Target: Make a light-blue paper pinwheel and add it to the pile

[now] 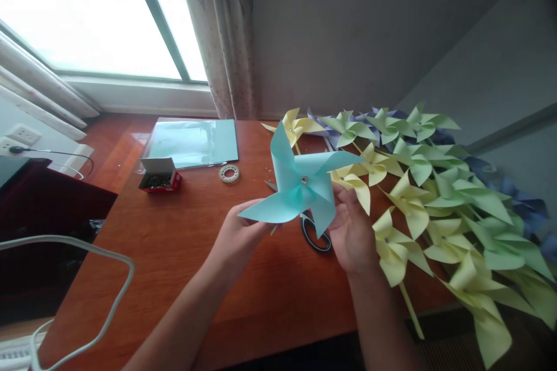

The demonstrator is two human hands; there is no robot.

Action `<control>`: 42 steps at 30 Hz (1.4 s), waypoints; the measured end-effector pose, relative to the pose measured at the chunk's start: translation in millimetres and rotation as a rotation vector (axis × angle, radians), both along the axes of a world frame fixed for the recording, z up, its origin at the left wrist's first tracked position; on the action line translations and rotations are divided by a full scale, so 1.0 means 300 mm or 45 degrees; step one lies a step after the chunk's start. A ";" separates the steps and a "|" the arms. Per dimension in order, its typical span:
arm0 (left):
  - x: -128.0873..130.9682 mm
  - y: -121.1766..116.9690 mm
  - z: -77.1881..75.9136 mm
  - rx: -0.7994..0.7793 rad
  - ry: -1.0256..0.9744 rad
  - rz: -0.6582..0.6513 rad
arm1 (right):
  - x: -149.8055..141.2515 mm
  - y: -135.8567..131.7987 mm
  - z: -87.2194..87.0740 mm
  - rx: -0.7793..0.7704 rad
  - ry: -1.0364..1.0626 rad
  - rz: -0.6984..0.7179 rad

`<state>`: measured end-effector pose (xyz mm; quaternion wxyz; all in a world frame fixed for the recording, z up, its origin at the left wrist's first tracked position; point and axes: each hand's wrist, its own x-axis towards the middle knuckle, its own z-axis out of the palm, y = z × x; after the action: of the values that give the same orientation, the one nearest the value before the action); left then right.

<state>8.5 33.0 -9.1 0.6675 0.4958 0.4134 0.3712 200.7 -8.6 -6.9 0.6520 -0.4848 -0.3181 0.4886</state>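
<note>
A light blue paper pinwheel (289, 185) with a small metal fastener at its centre is held up over the table, facing me. My left hand (243, 232) is closed at its lower left, fingers partly behind a blade, where a short bit of stick shows below. On the other side, my right hand (353, 235) is half open with its palm showing. Its fingers reach to the right-hand blades and are partly hidden behind them; the thumb stands apart from the paper. Below the pinwheel lie scissors (321, 248) with black handles, their blades partly covered.
Yellow pinwheels (409, 203), green pinwheels (470, 185) and purple ones crowd the table's right side. Farther left are a roll of tape (228, 173), an opened red box (167, 184) of small dark pieces and blue sheets (187, 142) in clear wrap. A white cable (117, 258) loops at left.
</note>
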 end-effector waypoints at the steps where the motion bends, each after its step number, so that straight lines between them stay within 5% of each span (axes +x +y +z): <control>1: 0.000 0.001 -0.001 0.004 0.009 -0.004 | -0.001 0.000 0.008 -0.007 0.052 0.068; 5: 0.006 0.002 0.007 0.000 0.047 -0.051 | 0.003 -0.004 0.024 -0.001 0.166 0.158; 15: 0.017 0.002 0.027 -0.007 0.082 -0.059 | 0.020 0.003 -0.008 -0.059 0.064 0.049; 23: 0.023 0.000 0.043 -0.162 -0.128 -0.061 | 0.003 -0.003 0.019 0.085 -0.077 0.247; 34: 0.025 -0.006 0.042 -0.030 -0.060 -0.133 | -0.003 0.000 0.011 -0.036 -0.040 0.163; 42: 0.027 -0.005 0.028 -0.279 -0.338 0.104 | -0.004 -0.008 0.008 -0.045 0.114 0.231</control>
<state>16.6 31.6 -0.6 0.7505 0.3496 0.3795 0.4129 199.4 -11.0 -4.4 0.6099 -0.4431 -0.3224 0.5724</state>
